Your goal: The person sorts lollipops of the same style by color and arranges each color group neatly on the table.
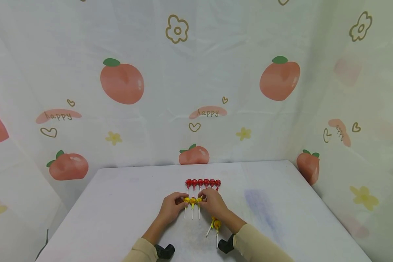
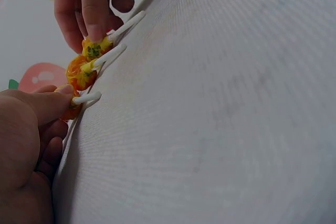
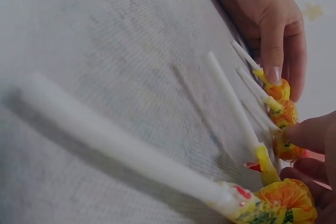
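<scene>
In the head view three yellow-wrapped lollipops lie side by side with their white sticks toward the person. My left hand (image 1: 170,208) pinches the head of the left yellow lollipop (image 1: 186,200) between thumb and finger. At the other end, my right hand (image 1: 215,203) holds the right yellow lollipop (image 1: 199,200) by its head. Between them lies the middle yellow lollipop (image 2: 80,74), touched by neither hand as far as I can see. Just beyond is a row of several red lollipops (image 1: 200,182), their sticks partly hidden by the hands and yellow heads.
Two more yellow lollipops, one (image 1: 217,224) in front of the other, lie by the right wrist. All rest on a white table (image 1: 134,196). A patterned cloth (image 1: 235,47) hangs behind and at the sides. Black devices (image 1: 165,251) sit at both wrists.
</scene>
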Demonstrator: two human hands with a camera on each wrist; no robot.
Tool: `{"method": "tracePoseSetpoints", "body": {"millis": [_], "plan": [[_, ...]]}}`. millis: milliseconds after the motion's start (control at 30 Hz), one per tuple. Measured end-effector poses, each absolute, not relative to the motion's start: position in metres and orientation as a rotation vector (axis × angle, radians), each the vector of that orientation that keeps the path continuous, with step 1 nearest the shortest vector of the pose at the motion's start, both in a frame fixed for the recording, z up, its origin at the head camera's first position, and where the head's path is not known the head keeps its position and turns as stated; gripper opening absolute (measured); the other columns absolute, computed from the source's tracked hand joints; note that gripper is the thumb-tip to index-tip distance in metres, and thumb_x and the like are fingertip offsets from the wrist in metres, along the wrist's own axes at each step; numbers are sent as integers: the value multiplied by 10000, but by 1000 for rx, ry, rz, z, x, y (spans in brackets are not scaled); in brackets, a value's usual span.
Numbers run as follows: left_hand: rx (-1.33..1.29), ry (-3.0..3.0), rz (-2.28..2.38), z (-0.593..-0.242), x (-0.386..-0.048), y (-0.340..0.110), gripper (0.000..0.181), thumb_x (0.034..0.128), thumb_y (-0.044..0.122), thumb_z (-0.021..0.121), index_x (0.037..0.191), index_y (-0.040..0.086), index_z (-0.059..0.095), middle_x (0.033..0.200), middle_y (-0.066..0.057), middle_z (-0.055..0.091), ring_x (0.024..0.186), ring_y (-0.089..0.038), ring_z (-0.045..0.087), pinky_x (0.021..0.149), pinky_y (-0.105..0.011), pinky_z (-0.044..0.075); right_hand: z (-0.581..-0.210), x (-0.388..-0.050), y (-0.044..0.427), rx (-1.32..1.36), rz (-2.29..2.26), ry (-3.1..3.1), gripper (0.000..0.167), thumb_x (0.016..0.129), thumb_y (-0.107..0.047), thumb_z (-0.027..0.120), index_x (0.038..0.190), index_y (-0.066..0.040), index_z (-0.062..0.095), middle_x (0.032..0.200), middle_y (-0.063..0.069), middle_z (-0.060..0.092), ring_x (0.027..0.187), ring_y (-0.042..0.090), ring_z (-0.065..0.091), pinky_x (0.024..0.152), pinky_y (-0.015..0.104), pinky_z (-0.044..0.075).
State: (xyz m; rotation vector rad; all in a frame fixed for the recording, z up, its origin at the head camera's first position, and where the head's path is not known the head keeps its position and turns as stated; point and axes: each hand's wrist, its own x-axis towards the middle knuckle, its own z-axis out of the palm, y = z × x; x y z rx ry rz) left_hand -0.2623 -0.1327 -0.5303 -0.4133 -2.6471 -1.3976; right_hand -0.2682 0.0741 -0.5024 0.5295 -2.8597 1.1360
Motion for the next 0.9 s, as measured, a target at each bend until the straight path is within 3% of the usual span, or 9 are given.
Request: {"method": "tracePoseSetpoints", "body": {"millis": [900], "plan": [[-394, -2660, -1406, -530, -262, -132, 247, 873, 139, 736, 1119, 145, 720, 910, 52, 612, 800, -146, 524, 683, -239, 475, -498, -264, 78, 433, 1118, -2883, 204, 833, -172, 778, 1006, -130, 679, 857, -25, 567, 751, 144, 515, 695, 261, 508]]}}
